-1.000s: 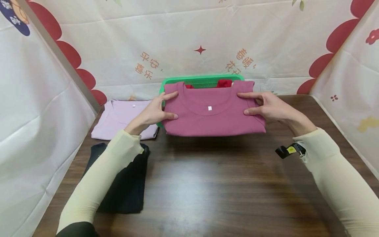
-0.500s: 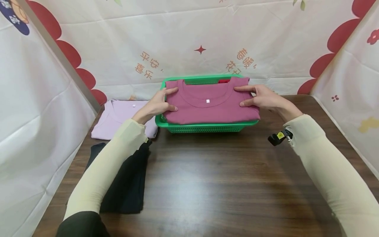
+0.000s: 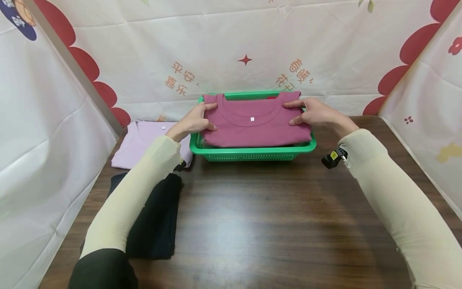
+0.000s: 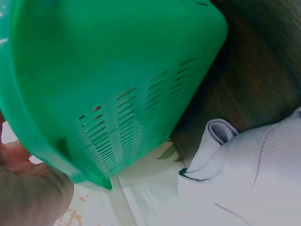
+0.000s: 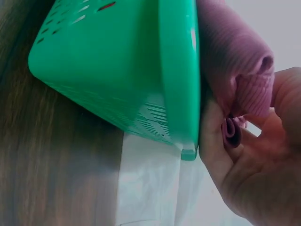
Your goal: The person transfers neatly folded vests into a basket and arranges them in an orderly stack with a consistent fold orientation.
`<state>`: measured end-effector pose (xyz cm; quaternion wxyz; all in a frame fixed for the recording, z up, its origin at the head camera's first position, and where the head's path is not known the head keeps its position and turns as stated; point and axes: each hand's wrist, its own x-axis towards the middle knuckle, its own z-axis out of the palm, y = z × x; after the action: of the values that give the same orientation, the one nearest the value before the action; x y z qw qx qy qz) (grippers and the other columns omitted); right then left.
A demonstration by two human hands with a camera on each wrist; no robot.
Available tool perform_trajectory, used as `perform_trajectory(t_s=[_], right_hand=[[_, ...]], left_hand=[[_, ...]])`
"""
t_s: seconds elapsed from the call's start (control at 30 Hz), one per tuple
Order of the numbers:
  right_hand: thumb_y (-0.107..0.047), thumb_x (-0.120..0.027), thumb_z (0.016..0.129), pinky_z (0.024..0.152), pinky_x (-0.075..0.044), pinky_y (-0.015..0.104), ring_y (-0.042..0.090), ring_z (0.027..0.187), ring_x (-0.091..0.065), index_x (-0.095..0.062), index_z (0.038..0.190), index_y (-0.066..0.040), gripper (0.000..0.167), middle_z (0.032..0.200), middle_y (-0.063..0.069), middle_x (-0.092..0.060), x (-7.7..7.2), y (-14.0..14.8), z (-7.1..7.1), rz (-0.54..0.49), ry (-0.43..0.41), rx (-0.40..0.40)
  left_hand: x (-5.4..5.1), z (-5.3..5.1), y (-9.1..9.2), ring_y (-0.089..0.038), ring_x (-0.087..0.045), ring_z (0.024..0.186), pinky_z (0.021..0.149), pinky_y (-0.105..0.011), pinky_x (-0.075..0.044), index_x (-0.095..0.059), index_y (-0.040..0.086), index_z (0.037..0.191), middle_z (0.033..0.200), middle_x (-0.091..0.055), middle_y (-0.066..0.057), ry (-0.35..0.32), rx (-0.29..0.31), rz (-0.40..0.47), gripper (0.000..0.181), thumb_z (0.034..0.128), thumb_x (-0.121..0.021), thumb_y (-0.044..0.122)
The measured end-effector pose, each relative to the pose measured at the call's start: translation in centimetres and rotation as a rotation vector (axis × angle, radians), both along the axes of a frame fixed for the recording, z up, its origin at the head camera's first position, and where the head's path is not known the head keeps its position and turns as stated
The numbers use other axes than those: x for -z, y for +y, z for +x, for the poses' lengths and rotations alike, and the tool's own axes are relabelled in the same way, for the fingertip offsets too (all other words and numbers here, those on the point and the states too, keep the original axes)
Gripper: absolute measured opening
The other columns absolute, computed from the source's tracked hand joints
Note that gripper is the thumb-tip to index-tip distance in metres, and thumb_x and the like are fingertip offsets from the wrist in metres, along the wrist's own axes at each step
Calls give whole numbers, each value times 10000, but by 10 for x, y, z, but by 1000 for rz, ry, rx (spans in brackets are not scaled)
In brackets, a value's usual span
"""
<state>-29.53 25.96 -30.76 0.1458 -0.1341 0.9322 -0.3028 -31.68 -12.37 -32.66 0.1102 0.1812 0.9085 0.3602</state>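
Observation:
A folded mauve-pink shirt [image 3: 252, 135] lies in the mouth of a green plastic basket [image 3: 252, 155], neckline toward the back and a small white tag at the collar. At its left side my left hand [image 3: 194, 119] pinches the edge, thumb and forefinger on top. My right hand [image 3: 319, 114] grips the opposite side the same way. Seen from the right wrist, the shirt's rolled edge [image 5: 244, 70] sits between thumb and fingers, right above the basket rim. In the left wrist view the basket wall hides most of the left hand [image 4: 33, 188]. A bit of red cloth [image 3: 273, 97] shows behind the shirt.
Left of the basket lies a folded lilac shirt [image 3: 144, 140] on the brown wooden table [image 3: 260, 224]. Nearer, a folded black garment [image 3: 159, 216] lies partly under the left forearm. A printed white cloth [image 3: 231, 32] hangs behind the table and along its sides.
Both hands have lowered the pink shirt away from me into the basket's mouth. The basket's front, hidden by the shirt one second ago, now shows. Less red cloth is visible.

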Motion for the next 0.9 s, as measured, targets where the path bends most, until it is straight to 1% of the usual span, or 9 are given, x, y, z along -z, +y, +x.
perform_trajectory(t_s=[0.13, 0.2, 0.27, 0.3, 0.5, 0.63, 0.7, 0.77, 0.9], right_hand=[[-161, -695, 979, 601, -378, 287, 118, 513, -275, -449, 1571, -139, 641, 1197, 266, -644, -3, -5, -2, 35, -1, -7], [-150, -689, 980, 609, -388, 288, 119, 517, -318, -449, 1569, -118, 637, 1328, 270, -615, -3, -8, -3, 46, -10, -13], [-143, -684, 983, 630, -391, 286, 123, 559, -362, -440, 1570, -90, 637, 1504, 267, -503, -3, -10, -5, 51, -20, -23], [-141, -684, 981, 634, -388, 283, 125, 568, -358, -444, 1566, -85, 634, 1537, 275, -477, -3, -11, -5, 60, -17, -25], [-133, -691, 969, 636, -384, 277, 143, 620, -368, -467, 1545, -52, 623, 1408, 319, -533, 0, -17, -9, 96, -6, -29], [-140, -698, 964, 670, -408, 289, 234, 785, -474, -470, 1541, -42, 627, 1490, 330, -487, -1, -21, -9, 143, 11, -36], [-138, -699, 962, 692, -414, 296, 275, 915, -491, -471, 1538, -35, 628, 1551, 328, -437, -1, -23, -9, 177, 28, -43], [-133, -696, 962, 694, -417, 304, 302, 964, -488, -466, 1538, -25, 629, 1542, 338, -440, -1, -25, -9, 208, 37, -51], [-125, -700, 953, 672, -426, 297, 279, 888, -486, -476, 1528, -15, 627, 1521, 348, -459, -1, -29, -10, 254, 55, -60]], left_hand=[[0, -2, 3, -274, -318, 1497, 1238, -420, -311, -370, 93, 1605, 1668, -273, -188, 20, 5, -53, 878, 828, -776, 62], [1, -3, 5, -280, -344, 1464, 1231, -415, -322, -363, 79, 1605, 1638, -305, -205, 33, 9, -74, 882, 828, -781, 57], [3, -4, 6, -278, -363, 1432, 1229, -408, -326, -360, 67, 1603, 1604, -335, -216, 43, 10, -87, 888, 825, -786, 52], [4, -5, 6, -277, -370, 1417, 1226, -405, -329, -361, 60, 1602, 1589, -347, -219, 48, 11, -92, 886, 825, -787, 51], [7, -5, 8, -274, -402, 1320, 1177, -406, -378, -360, 42, 1598, 1537, -384, -226, 66, 13, -126, 886, 827, -796, 55], [7, -6, 10, -267, -408, 1303, 1150, -409, -399, -361, 39, 1596, 1547, -383, -227, 84, 16, -153, 876, 834, -790, 58], [7, -6, 12, -263, -412, 1303, 1141, -403, -407, -365, 36, 1594, 1552, -383, -230, 95, 17, -165, 874, 830, -790, 57], [7, -7, 13, -267, -418, 1293, 1121, -401, -420, -367, 36, 1593, 1544, -389, -236, 101, 18, -176, 873, 828, -787, 54], [6, -7, 16, -272, -419, 1286, 1099, -397, -432, -365, 41, 1594, 1535, -394, -238, 100, 12, -200, 874, 826, -781, 57]])
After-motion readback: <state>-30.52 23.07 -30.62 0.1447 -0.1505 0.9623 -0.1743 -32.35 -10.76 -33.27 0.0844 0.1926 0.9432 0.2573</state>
